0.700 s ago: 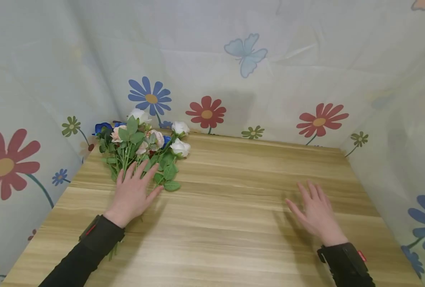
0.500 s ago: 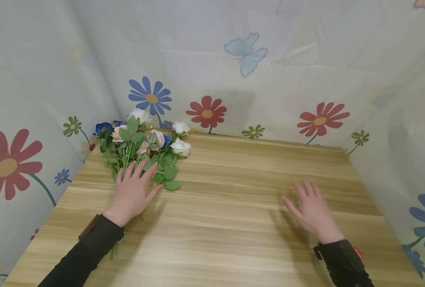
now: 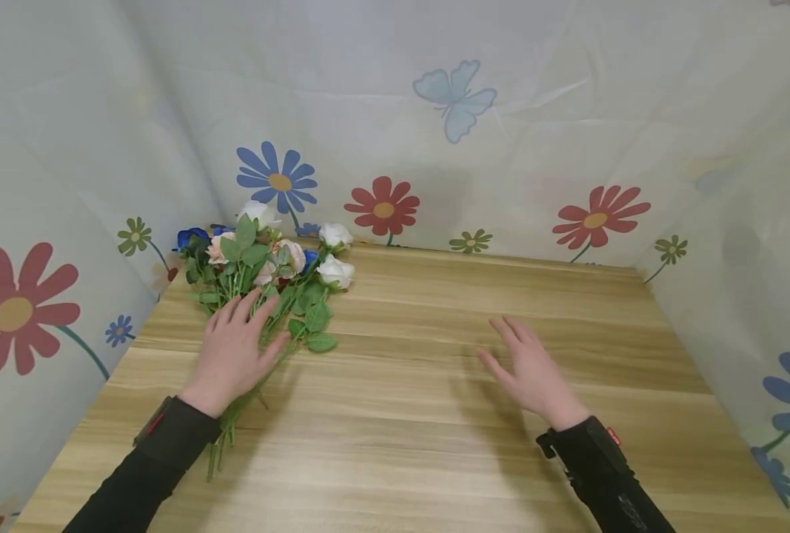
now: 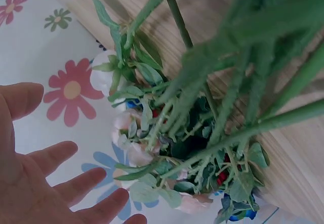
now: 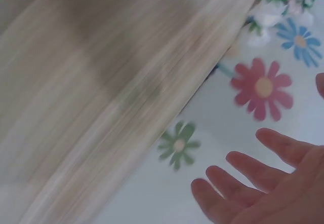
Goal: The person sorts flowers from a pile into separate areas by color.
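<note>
A bunch of artificial flowers [image 3: 255, 255] lies at the back left of the table, with white, blue and pale pink blooms. Its green stems [image 3: 224, 437] run toward the near side. Over those stems spreads my left hand [image 3: 231, 363], fingers extended. In the left wrist view the left hand [image 4: 40, 183] shows apart from the stems [image 4: 238, 133], holding nothing. My right hand [image 3: 534, 374] hovers above the wood right of centre, fingers straight. The right wrist view has that right hand [image 5: 278, 183] holding nothing; a few blooms [image 5: 266, 13] appear at its top corner.
A wood-grain table [image 3: 395, 414] fills the lower part of the head view. A pale cloth [image 3: 534, 133] printed with flowers and a butterfly encloses the back and both sides. Leaves [image 3: 320, 341] stick out on the bunch's right side.
My right hand has moved left, toward the middle of the table. The left hand has shifted slightly left and nearer, uncovering more of the stems. The flowers stay where they were.
</note>
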`<state>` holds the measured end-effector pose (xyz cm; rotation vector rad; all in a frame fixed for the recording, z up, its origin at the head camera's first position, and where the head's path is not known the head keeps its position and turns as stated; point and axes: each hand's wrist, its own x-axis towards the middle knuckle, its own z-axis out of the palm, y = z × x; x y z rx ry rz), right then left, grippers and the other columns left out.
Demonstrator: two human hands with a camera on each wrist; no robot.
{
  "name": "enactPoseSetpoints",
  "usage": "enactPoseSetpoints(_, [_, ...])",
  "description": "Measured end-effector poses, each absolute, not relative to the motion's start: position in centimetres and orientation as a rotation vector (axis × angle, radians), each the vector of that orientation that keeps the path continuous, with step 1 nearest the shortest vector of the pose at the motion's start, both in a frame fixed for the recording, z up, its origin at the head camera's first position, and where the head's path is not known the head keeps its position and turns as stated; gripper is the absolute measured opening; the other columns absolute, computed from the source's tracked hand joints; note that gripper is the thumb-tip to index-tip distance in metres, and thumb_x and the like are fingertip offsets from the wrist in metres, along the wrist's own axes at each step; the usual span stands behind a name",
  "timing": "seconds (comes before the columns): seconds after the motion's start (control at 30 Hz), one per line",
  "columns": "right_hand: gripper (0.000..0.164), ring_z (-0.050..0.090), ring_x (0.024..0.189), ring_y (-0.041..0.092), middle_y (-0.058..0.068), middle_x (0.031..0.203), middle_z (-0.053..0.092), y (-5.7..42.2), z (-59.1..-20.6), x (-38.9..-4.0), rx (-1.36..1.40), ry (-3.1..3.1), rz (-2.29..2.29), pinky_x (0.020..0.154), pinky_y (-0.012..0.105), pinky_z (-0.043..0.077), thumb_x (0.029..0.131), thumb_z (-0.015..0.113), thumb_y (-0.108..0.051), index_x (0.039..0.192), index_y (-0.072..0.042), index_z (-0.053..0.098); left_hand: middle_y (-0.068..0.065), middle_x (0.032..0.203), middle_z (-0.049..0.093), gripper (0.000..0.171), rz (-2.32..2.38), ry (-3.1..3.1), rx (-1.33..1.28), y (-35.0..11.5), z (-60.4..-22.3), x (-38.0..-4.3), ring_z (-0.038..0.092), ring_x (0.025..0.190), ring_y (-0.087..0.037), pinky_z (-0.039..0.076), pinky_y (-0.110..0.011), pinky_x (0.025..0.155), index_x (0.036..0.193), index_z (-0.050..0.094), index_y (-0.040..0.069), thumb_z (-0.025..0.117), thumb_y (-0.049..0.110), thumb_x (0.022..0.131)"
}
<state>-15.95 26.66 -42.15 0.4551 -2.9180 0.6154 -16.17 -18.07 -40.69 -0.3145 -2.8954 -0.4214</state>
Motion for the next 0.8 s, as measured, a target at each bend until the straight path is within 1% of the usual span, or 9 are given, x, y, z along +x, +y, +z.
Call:
enactPoseSetpoints(0.13, [0.058, 0.046, 0.138, 0.048, 0.029, 0.151, 0.045, 24.2, -41.7, -16.6, 0.522, -2.87, 0.757, 0.111, 0.064, 0.039, 0.102, 0.06, -0.029, 0.148, 0.002, 0.044, -0.031, 0.152, 0.039, 0.059, -0.449, -2.85, -0.293, -18.8, -40.1, -16.1, 0.04, 0.134, -0.056, 0.037, -0.071, 0.104, 0.15, 0.044, 0.005, 0.061, 0.032, 0.1])
enactPoseSetpoints(0.27, [0.052, 0.054, 0.131, 0.042, 0.024, 0.145, 0.053, 21.7, -41.2, -17.3, 0.591, -2.812, 0.917, 0.106, 0.057, 0.047, 0.1, 0.063, -0.023, 0.144, 0.002, 0.049, -0.034, 0.142, 0.046, 0.055, -0.511, -2.812, -0.262, -19.8, -39.5, -16.1, 0.049, 0.121, -0.056, 0.044, -0.066, 0.096, 0.146, 0.046, -0.002, 0.06, 0.026, 0.101])
enactPoseSetpoints(0.43, [0.046, 0.06, 0.123, 0.041, 0.024, 0.14, 0.057, 18.9, -41.1, -17.9, 0.625, -2.775, 1.21, 0.101, 0.053, 0.053, 0.1, 0.062, -0.016, 0.14, 0.004, 0.053, -0.035, 0.131, 0.052, 0.052, -0.593, -2.826, -0.176, -21.3, -39.6, -16.2, 0.059, 0.105, -0.052, 0.05, -0.061, 0.08, 0.142, 0.047, -0.008, 0.057, 0.023, 0.101])
enactPoseSetpoints(0.57, [0.042, 0.063, 0.121, 0.038, 0.023, 0.136, 0.062, 16.8, -41.0, -18.3, 0.566, -2.753, 1.527, 0.101, 0.048, 0.054, 0.1, 0.06, -0.016, 0.137, 0.003, 0.056, -0.033, 0.122, 0.058, 0.052, -0.66, -2.904, -0.083, -22.4, -39.7, -16.4, 0.064, 0.092, -0.044, 0.052, -0.051, 0.069, 0.139, 0.047, -0.008, 0.057, 0.027, 0.102])
enactPoseSetpoints(0.63, [0.041, 0.064, 0.12, 0.038, 0.024, 0.135, 0.062, 16.0, -40.9, -18.5, 0.53, -2.734, 1.708, 0.101, 0.046, 0.054, 0.1, 0.058, -0.015, 0.137, 0.004, 0.055, -0.03, 0.114, 0.061, 0.052, -0.687, -2.942, -0.054, -22.7, -39.7, -16.6, 0.064, 0.083, -0.038, 0.05, -0.044, 0.063, 0.136, 0.049, -0.008, 0.058, 0.03, 0.102])
enactPoseSetpoints(0.7, [0.041, 0.064, 0.12, 0.037, 0.024, 0.135, 0.062, 15.2, -40.8, -18.6, 0.494, -2.702, 1.893, 0.102, 0.045, 0.054, 0.102, 0.056, -0.014, 0.138, 0.005, 0.053, -0.028, 0.109, 0.063, 0.051, -0.705, -2.977, -0.04, -23.1, -39.8, -16.7, 0.064, 0.079, -0.033, 0.048, -0.039, 0.061, 0.133, 0.051, -0.009, 0.057, 0.032, 0.101])
enactPoseSetpoints(0.8, [0.043, 0.062, 0.122, 0.039, 0.028, 0.137, 0.058, 14.1, -40.8, -18.6, 0.473, -2.64, 2.134, 0.105, 0.046, 0.052, 0.104, 0.05, -0.013, 0.141, 0.008, 0.047, -0.027, 0.105, 0.066, 0.052, -0.747, -3.029, -0.026, -23.5, -39.9, -16.8, 0.065, 0.078, -0.031, 0.048, -0.039, 0.062, 0.131, 0.052, -0.009, 0.056, 0.034, 0.102])
